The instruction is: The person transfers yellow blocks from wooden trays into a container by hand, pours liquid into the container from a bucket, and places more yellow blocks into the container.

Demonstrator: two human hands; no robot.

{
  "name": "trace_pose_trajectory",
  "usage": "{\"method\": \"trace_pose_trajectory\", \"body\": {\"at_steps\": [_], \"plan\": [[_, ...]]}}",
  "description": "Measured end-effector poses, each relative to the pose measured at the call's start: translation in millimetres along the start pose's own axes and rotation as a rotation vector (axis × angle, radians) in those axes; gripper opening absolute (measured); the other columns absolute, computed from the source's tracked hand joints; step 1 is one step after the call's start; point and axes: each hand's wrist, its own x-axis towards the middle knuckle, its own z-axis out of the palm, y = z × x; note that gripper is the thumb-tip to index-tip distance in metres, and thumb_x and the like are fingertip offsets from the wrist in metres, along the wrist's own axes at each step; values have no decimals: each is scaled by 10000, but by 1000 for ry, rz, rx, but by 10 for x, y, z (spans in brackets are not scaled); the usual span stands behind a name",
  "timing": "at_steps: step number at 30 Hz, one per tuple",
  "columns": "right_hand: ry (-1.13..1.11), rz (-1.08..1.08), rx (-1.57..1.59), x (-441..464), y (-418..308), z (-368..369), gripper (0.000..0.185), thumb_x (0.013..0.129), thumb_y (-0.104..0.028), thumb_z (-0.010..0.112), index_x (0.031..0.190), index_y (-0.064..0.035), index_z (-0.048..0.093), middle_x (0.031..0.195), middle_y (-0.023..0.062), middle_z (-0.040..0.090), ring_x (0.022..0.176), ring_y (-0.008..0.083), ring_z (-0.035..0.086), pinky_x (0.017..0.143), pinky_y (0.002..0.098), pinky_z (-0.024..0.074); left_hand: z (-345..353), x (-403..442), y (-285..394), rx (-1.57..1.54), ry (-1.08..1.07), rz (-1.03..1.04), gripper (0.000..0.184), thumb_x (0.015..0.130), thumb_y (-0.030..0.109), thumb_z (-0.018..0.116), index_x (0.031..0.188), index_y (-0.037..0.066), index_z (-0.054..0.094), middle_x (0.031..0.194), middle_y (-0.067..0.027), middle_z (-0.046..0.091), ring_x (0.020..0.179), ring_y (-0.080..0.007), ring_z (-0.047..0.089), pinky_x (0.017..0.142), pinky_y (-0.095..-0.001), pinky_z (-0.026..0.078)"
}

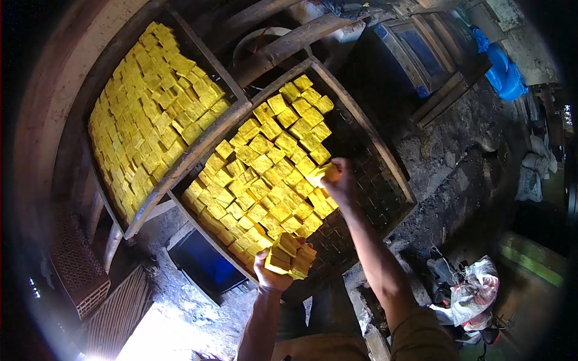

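Many yellow blocks (262,162) lie in rows on a wooden-framed rack (361,120) in front of me. My left hand (274,277) holds a stack of several yellow blocks (289,256) over the rack's near edge. At the right end of the rows, my right hand (341,183) grips a yellow block (325,173), its fingers closed round it, beside the blocks lying there. Dark woven mesh shows on the rack's right part, next to my right forearm.
A second wooden-framed rack (214,135) full of yellow blocks stands at the left. Below it are a perforated crate (75,265) and a blue container (208,262). Plastic bags (475,295) lie at the lower right. A blue bag (506,75) is at the upper right.
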Motion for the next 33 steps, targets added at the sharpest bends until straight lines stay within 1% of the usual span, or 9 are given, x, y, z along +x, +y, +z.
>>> {"method": "trace_pose_trajectory", "body": {"at_steps": [5,7,15,17,22,26,30,32,33], "plan": [[-209,157,484,315,-261,-228,424,785,-22,615,1206,-9,561,1075,60,625,1012,137,588,893,305,477,-254,-11,96,-20,35,2,768,725,489,601,1314,4,510,1274,-212,570,1167,-390,542,946,-521,462],[-169,-104,-297,560,10,8,451,845,-136,578,1253,46,514,1163,171,599,1076,264,585,917,353,464,-317,40,110,3,14,21,735,746,467,581,1305,-5,518,1244,-207,592,1142,-367,564,964,-492,457],[-94,-187,-443,320,-355,271,515,812,-217,606,1253,6,463,1089,251,580,1047,408,559,912,453,452,-109,196,246,23,108,-11,725,793,509,592,1353,67,467,1287,-179,553,1153,-416,546,902,-618,466],[-223,201,55,502,-499,49,507,739,-135,614,1227,-68,495,1020,139,614,814,253,620,659,407,530,67,264,309,1,80,-6,709,809,551,562,1341,90,475,1239,-173,570,1097,-386,583,827,-598,503],[-458,259,952,192,-723,-322,561,637,-85,600,1194,-126,544,1079,43,613,965,170,603,770,307,548,81,445,374,151,110,-108,707,835,586,536,1356,112,471,1287,-161,548,1131,-372,570,837,-585,505],[-609,-496,384,-466,-1318,-312,366,653,-203,742,978,-93,615,1146,115,535,1140,285,515,982,401,422,261,393,176,224,124,-73,619,897,554,497,1341,124,487,1259,-149,571,1124,-343,573,900,-532,493],[-818,-621,-125,-967,-1279,-249,477,666,-264,827,1102,-210,644,1303,76,503,1260,284,461,1095,481,287,30,451,125,309,-204,-113,625,923,563,427,1268,55,541,1208,-160,606,1106,-327,592,952,-481,484],[-773,-580,-78,-955,-1282,-394,567,697,-306,822,1216,-208,616,1306,86,537,1274,254,474,1119,461,282,-50,350,98,-244,-10,-279,571,921,473,439,1256,24,546,1188,-178,609,1082,-347,594,945,-497,481],[-743,-518,-34,-857,-1115,-494,575,754,-249,790,1275,-125,583,1294,129,570,1266,287,499,1102,451,329,-252,364,33,78,82,-160,568,901,423,450,1276,2,519,1188,-198,598,1074,-363,592,936,-510,476]]}}
